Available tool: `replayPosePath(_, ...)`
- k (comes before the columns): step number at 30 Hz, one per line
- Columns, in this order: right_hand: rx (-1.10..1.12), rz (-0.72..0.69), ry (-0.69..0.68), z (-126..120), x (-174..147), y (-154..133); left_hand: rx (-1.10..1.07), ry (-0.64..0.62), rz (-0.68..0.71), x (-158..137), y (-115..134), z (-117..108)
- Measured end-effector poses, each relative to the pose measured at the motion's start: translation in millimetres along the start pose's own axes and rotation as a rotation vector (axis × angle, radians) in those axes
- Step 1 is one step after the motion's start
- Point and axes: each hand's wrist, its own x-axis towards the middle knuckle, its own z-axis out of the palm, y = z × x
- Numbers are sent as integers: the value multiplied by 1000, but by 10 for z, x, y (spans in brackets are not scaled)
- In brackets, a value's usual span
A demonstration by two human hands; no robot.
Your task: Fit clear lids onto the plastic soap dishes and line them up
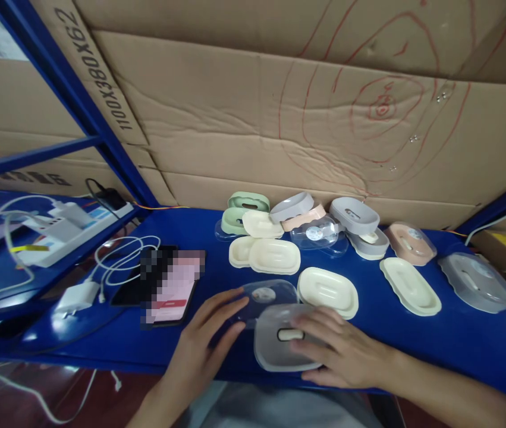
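Note:
My left hand (210,324) has its fingers and thumb curved around the left end of a clear plastic lid (275,290), which bears a round sticker. My right hand (346,351) grips a grey soap box (270,348) at its right end, fingers over the top and thumb at the near side. A cream oval piece (285,335) shows in the middle of this box. Just behind the box, a cream soap tray (327,291) lies on the blue shelf. Another cream tray (275,255) rests farther back, overlapping a smaller-looking one.
Green (235,220), grey (355,214) and pink soap box parts (408,242) crowd the back. Right of them sit a cream tray (408,285) and a lidded grey box (478,282). At left are a phone (175,288), a charger (77,297) and a power strip (65,238).

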Motion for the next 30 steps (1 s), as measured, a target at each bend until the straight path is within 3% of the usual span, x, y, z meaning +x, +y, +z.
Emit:
replayPosePath(3, -89, 115, 75, 36, -50, 21, -71, -64, 161, -38, 155, 5)
replayPosePath(6, -49, 132, -89, 11, -26, 42, -61, -132, 249, -61, 234, 76)
replayPosePath(9, 55, 132, -218, -40, 22, 66, -45, -156, 203, -68, 236, 131)
replayPosePath(16, 272, 241, -220, -35, 4, 158, -71, -239, 77, -78, 176, 174)
replayPosePath(26, 118, 224, -228, -127, 71, 126, -57, -222, 130, -41, 157, 180)
replayPosePath(30, 173, 238, -244, -158, 33, 157, -65, -232, 136, -26, 183, 135)
